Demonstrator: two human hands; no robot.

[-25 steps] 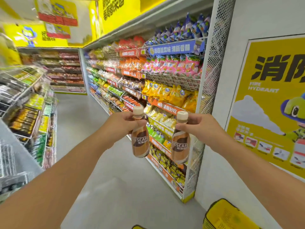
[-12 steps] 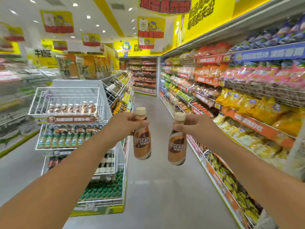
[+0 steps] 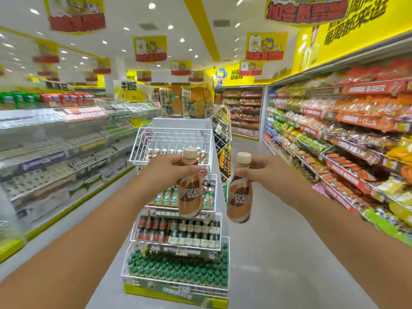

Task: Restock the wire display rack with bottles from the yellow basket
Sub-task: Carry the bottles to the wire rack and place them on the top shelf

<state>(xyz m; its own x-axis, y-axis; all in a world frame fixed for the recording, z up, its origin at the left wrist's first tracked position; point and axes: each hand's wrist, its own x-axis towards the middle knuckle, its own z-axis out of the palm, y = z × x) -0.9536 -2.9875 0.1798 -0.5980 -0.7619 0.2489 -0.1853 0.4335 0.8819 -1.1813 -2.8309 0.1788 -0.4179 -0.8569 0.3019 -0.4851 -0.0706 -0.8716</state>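
While both my arms reach out ahead of me down the aisle, my left hand (image 3: 171, 169) has its fingers curled round the neck of a brown coffee bottle (image 3: 190, 192), just under its beige cap, and the bottle hangs upright below my grip. My right hand (image 3: 265, 172) pinches the neck of a second coffee bottle (image 3: 239, 197) the same way, thumb on the near side and fingers wrapped behind. That one tilts a little, its base swung towards the left. The two bottles sit side by side with a clear gap between them, and both labels face me.

Straight ahead, beyond the left bottle, stands the white wire display rack (image 3: 176, 219), stepped in tiers. Its top basket (image 3: 171, 141) is mostly bare wire, with one short row of small bottles along the bottom. My left hand and its bottle are in front of that basket's right near corner as I see it; I cannot tell whether they touch the wire. The tiers below are packed: pale bottles, then dark ones, then a lowest tier of green-capped bottles (image 3: 176, 268) nearest the floor.

Snack shelves (image 3: 347, 134) run along the right of the aisle, and a blurred shelf unit (image 3: 55, 141) lines the left. Yellow and red signs hang from the ceiling.
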